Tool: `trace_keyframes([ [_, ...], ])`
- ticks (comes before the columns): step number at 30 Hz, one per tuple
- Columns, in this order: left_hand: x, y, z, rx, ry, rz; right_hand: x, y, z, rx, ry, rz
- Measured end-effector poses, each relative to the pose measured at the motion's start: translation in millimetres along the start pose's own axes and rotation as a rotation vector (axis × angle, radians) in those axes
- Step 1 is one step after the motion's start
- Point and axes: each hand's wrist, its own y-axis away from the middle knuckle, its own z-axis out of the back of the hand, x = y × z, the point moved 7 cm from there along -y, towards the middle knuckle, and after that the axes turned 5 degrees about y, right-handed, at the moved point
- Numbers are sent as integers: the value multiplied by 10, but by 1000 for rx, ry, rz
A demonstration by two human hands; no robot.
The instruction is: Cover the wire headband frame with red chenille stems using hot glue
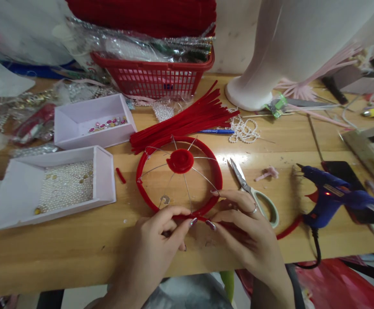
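A wire wheel-like frame (219, 171) with a rim wrapped in fuzzy red pipe cleaner and thin wire spokes rests on the table. At its hub sits a coiled red disc (181, 161). My left hand (164, 229) pinches the near part of the rim between thumb and fingers. Close beside it, my right hand (245, 223) pinches a red pipe cleaner (290, 228) at the rim; the loose end passes under that hand and comes out on the right, near the glue gun. Scissors (245, 184) with pale handles lie just beyond my right hand.
A blue glue gun (330, 195) with a lit red light lies over a dark phone (344, 171). Bundled red pipe cleaners (187, 118), a blue pen (217, 131), white bead strings (245, 130) and two white boxes (105, 180) surround the frame. Behind stand a red basket (155, 79) and a white mannequin form (280, 47).
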Motion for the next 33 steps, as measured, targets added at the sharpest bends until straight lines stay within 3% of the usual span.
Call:
trace_keyframes([
  [3, 7, 17, -5, -37, 46, 111, 11, -7, 3, -7, 5, 25],
  [7, 5, 20, 6, -75, 58, 138, 17, -3, 4, -2, 5, 33],
  [14, 22, 0, -7, -52, 109, 65, 10, 1, 9, -7, 3, 36],
  [25, 32, 11, -9, -72, 125, 101, 13, -31, 29, -3, 15, 44],
  [33, 36, -37, -3, 2, 75, -25, 2, -27, 25, -5, 8, 48],
])
